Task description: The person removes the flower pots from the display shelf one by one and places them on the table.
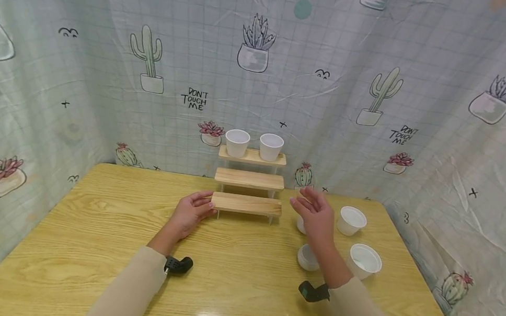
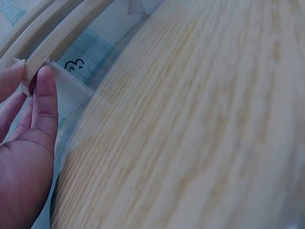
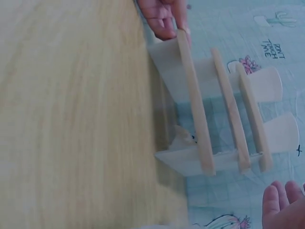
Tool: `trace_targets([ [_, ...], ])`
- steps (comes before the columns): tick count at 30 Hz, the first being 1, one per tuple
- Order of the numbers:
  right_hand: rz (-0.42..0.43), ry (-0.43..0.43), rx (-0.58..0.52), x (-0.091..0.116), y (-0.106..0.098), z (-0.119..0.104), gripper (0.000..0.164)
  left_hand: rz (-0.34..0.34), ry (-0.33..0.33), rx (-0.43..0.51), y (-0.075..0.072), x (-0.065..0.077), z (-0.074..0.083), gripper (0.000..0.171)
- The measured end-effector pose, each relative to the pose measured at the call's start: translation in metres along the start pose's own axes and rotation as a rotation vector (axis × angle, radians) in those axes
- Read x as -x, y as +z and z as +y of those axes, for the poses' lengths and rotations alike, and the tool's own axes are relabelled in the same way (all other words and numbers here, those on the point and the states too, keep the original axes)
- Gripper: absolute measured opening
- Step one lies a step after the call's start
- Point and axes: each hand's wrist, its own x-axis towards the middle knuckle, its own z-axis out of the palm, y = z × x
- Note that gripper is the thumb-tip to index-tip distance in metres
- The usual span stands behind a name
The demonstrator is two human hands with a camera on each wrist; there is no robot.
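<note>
A three-tier display stand with wooden boards [image 1: 247,205] and clear side supports stands at the back of the table. My left hand [image 1: 189,215] pinches the left end of its lowest board, thumb and fingertips on either side of the board end in the left wrist view [image 2: 43,57]. Two white plastic cups [image 1: 236,144] sit upright, side by side, on the top board. To the right of the stand my right hand [image 1: 317,219] is raised, fingers loosely bent, holding nothing. Behind it a white cup [image 1: 301,226] is partly hidden.
More white tubs stand on the table's right side: one at the back right [image 1: 352,221], one nearer [image 1: 365,261] and a low one [image 1: 307,258] by the right forearm. A cactus-print curtain [image 1: 280,93] hangs behind the wood-grain table [image 1: 237,282].
</note>
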Motion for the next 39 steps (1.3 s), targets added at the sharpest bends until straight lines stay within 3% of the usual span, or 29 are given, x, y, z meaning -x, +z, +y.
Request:
trace_targets([
  [5,0.002,0.015,0.019,0.017,-0.008,0.005,0.058,0.007,-0.006,-0.001,0.0,0.001,0.001,0.053],
  [11,0.016,0.062,0.116,0.032,-0.017,0.011,0.054,0.007,-0.006,-0.004,-0.001,0.0,0.0,0.053],
  [23,0.083,-0.033,0.129,0.06,-0.031,0.034,0.046,0.001,-0.002,-0.004,-0.001,-0.001,-0.002,0.052],
  [29,0.107,-0.06,0.19,0.074,-0.042,0.041,0.048,0.005,0.004,-0.012,0.0,-0.002,-0.001,0.051],
  [39,0.108,-0.006,0.311,0.087,-0.054,0.047,0.052,0.005,0.002,-0.003,0.0,0.0,-0.001,0.05],
])
